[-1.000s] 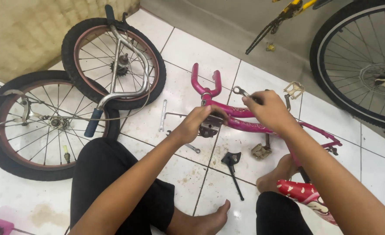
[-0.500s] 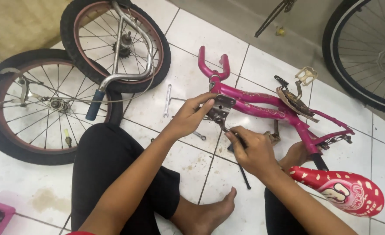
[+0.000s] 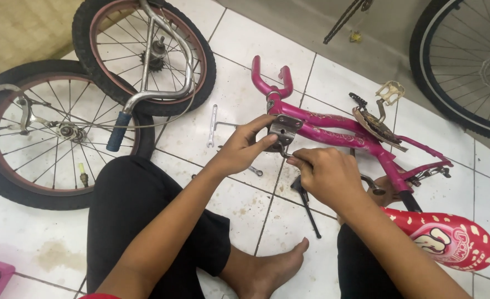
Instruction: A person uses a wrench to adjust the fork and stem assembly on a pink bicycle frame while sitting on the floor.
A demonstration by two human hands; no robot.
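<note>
A small pink bicycle frame lies on white floor tiles in front of me, wheels off. My left hand pinches a grey metal bracket against the frame's front tube. My right hand is just below it, fingertips closed on a small metal part at the bracket's lower edge; what that part is, I cannot tell. A black kickstand lies on the tile under my right hand. The red and white saddle rests near my right knee.
Two small wheels lie at the left with a chrome handlebar across them. A wrench lies on the tiles near the frame. A large bicycle wheel stands at the upper right. My bare foot rests in front.
My right hand came down from the frame's rear part to just below the bracket. My left hand stayed on the bracket. The view has drawn closer.
</note>
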